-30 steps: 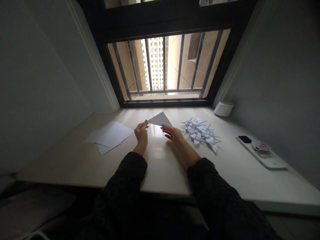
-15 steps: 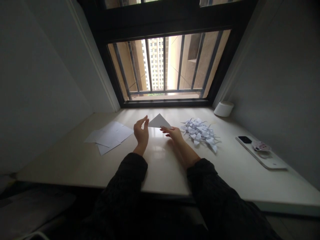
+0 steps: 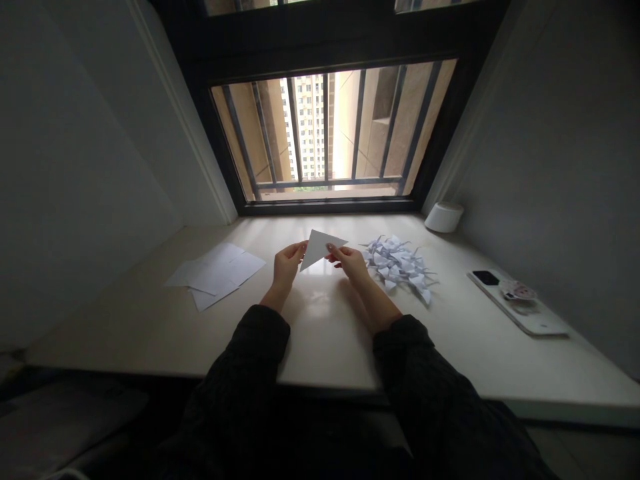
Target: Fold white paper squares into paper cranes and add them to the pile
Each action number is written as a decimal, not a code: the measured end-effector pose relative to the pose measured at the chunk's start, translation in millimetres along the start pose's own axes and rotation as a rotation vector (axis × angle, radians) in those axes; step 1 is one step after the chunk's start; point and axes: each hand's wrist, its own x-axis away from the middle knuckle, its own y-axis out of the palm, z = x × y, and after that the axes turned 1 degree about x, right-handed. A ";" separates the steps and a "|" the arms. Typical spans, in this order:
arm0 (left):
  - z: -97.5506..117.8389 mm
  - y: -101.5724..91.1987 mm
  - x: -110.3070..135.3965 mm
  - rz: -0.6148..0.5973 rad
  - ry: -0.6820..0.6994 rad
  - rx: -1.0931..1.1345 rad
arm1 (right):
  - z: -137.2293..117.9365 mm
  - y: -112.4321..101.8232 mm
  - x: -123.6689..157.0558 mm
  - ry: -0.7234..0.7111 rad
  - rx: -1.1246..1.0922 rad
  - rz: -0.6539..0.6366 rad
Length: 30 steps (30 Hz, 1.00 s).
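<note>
A white sheet of paper folded into a triangle (image 3: 319, 245) is held up above the sill between my two hands. My left hand (image 3: 289, 265) pinches its left edge, the fingers closed. On the other side my right hand (image 3: 351, 262) grips it near the right corner, thumb on top and fingers beneath. Just right of that hand lies a heap of folded paper cranes (image 3: 400, 262). Several flat white paper sheets (image 3: 220, 270) overlap on the left.
The pale windowsill (image 3: 320, 347) ends at a front edge close to my body. A white phone (image 3: 520, 307) with a round grip on its back lies at the right. A white cylindrical object (image 3: 444, 217) stands in the back right corner, by the barred window (image 3: 325, 133).
The paper triangle has turned, so its point now leans left and one corner hangs lower. My left hand has moved in and closed on its left edge.
</note>
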 end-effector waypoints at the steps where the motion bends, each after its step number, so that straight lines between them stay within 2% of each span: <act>1: 0.3 0.6 0.5 -0.038 -0.059 0.026 | 0.6 0.1 -0.6 -0.014 0.014 0.000; 4: 3.4 2.3 3.6 -0.137 -0.178 0.103 | 1.2 0.2 -1.2 -0.026 0.035 -0.004; 11: 9.6 3.2 5.4 -0.153 -0.227 0.150 | 2.5 -0.7 -0.9 -0.007 0.019 0.038; 14: 5.2 2.8 4.0 -0.051 -0.145 0.070 | 4.3 0.3 -0.9 -0.073 0.080 0.148; 17: 0.5 2.4 4.5 0.071 0.019 -0.102 | 2.1 1.5 2.6 -0.281 0.305 0.281; 20: 0.0 2.4 7.4 0.102 0.171 -0.295 | -4.1 2.7 9.0 -0.514 0.584 0.250; 23: 2.1 3.1 10.7 0.100 0.224 -0.409 | -8.9 3.7 13.8 -0.672 0.750 0.311; 26: 2.9 3.7 11.4 0.069 0.230 -0.442 | -9.8 4.1 14.6 -0.728 0.771 0.328; 30: 0.5 3.0 8.9 0.002 0.225 -0.446 | -11.0 3.4 14.8 -0.706 0.734 0.350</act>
